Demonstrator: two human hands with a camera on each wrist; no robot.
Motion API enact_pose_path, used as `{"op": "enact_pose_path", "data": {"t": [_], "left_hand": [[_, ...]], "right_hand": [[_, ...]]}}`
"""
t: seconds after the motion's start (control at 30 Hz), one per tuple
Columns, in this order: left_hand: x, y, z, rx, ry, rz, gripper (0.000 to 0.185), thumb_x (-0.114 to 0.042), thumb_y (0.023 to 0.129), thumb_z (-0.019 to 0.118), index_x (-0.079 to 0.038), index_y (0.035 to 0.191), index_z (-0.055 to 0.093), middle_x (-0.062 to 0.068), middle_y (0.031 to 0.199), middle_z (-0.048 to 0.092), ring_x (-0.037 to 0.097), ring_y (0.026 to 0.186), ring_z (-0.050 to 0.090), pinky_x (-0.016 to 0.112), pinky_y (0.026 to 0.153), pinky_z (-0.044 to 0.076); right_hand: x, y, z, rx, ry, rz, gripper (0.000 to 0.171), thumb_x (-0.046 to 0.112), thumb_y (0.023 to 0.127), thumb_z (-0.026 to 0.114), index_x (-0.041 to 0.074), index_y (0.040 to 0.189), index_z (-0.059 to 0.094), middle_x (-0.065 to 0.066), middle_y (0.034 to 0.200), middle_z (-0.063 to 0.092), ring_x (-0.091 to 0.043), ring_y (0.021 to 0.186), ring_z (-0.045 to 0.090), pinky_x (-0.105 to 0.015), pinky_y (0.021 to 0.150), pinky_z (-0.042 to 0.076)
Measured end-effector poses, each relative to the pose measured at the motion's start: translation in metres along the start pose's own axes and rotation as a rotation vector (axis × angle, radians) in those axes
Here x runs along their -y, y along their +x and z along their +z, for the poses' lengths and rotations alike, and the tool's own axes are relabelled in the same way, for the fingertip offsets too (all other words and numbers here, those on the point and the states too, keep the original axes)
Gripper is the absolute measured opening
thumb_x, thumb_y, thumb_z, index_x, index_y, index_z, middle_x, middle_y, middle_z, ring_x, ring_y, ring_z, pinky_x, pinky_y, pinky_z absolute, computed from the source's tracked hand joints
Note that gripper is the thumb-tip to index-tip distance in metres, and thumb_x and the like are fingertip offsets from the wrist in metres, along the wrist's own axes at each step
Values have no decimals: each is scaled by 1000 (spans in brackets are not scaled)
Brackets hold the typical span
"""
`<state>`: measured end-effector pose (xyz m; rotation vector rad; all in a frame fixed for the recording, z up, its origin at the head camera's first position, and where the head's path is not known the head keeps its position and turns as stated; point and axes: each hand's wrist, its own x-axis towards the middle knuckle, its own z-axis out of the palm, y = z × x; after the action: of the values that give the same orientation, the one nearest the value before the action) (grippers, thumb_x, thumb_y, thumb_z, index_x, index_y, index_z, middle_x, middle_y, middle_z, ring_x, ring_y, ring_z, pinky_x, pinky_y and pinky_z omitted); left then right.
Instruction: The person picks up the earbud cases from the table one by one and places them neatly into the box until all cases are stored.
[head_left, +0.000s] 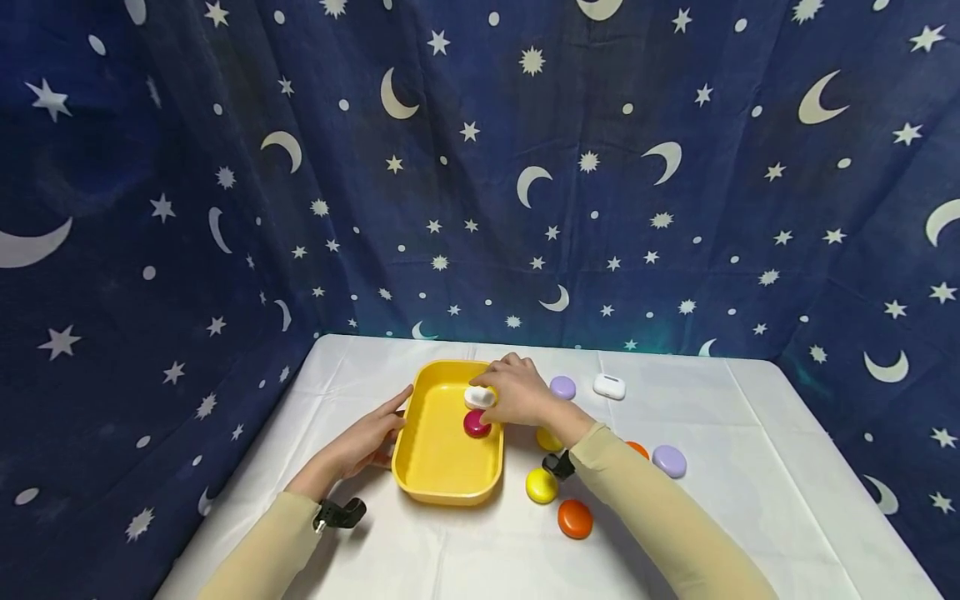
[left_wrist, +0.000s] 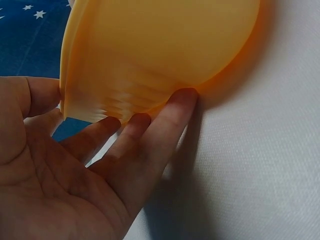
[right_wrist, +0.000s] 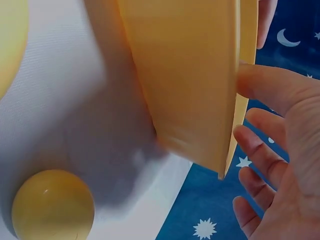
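A yellow tray (head_left: 438, 471) lies on the table between the hands. My left hand (head_left: 369, 437) touches its left side, fingers mostly straight against the outer wall (left_wrist: 165, 60). Over the tray's right rim reaches my right hand (head_left: 519, 392), its fingertips close to a glossy white piece (head_left: 478, 397) and a round magenta piece (head_left: 476, 423) inside. In the right wrist view the fingers are loosely bent and spread, with nothing visible between them. The rim hides part of the thumb.
Right of the tray lie yellow (head_left: 542, 485), orange (head_left: 575, 518) and lilac (head_left: 669, 461) rounded pieces, another lilac piece (head_left: 562, 387) and a small white case (head_left: 609, 386). My right forearm partly covers some. A star-patterned curtain (head_left: 480, 208) hangs behind the white-covered table (head_left: 750, 500).
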<state>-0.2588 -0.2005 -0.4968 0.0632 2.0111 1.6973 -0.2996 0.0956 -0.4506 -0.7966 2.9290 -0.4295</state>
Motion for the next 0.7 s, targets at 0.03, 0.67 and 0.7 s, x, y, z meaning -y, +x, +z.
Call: {"op": "enact_pose_path", "data": {"t": [0.03,0.67,0.7], "left_hand": [[0,0,0,0,1,0,66,-19,105,46,-38,164,23,20,152,47,30,103,66,47,76,61],[-1,-2,2,2,6,14,67,-19,105,44,-36,165,21,21,157,41,30,109,65,50,75,61],[-1,-2,3,2,6,13,66,-19,105,44,-36,165,21,21,157,41,31,109,65,50,75,61]], "right_hand": [[-1,-1,-1,-3,4,-2,63,47,77,86,26,134,70,2,128,64,-22,117,43,-43,96,35],[-8,-27,-26,-110,148,45,64,49,77,85,35,137,67,7,129,64,-20,123,44,-46,105,36],[-10,-29,-28,-117,151,43,64,49,77,85,35,136,67,8,128,64,-19,122,44,-46,105,36]]}}
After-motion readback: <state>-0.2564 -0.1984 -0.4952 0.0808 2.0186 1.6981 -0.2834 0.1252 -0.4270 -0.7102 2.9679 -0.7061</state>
